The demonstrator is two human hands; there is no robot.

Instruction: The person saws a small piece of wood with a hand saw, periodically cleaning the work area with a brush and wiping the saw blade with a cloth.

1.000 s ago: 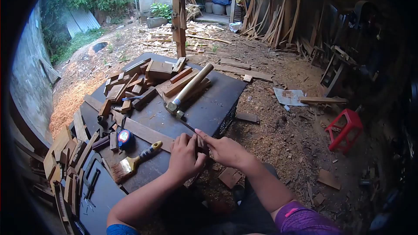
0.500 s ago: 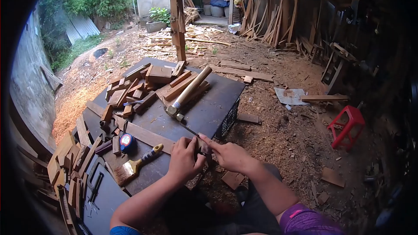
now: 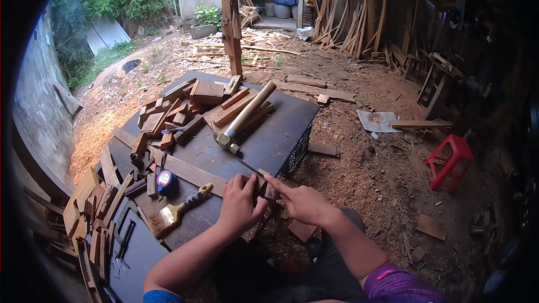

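My left hand (image 3: 240, 203) is closed around a small brown piece of wood (image 3: 261, 184) at the table's near edge. Beside it, my right hand (image 3: 306, 203) has its index finger stretched along a slim dark metal tool (image 3: 247, 166), file-like in shape. The tool points away from me across the wood, and its grip end is hidden by my fingers. Just beyond its tip lies a hammer (image 3: 247, 116) with a pale wooden handle. To the left of my left hand rest a paintbrush (image 3: 185, 207) and a blue-and-white tape measure (image 3: 165, 182).
Many wood offcuts (image 3: 209, 92) are heaped on the dark table (image 3: 281, 129). A clamp (image 3: 124, 238) lies at the lower left. A wooden post (image 3: 231, 28) rises behind the table. On the chip-strewn ground at right stands a red stool (image 3: 451, 160).
Both hands stay together on the wood and tool, with only a slight shift. The whole view has moved a little as the head turned slightly.
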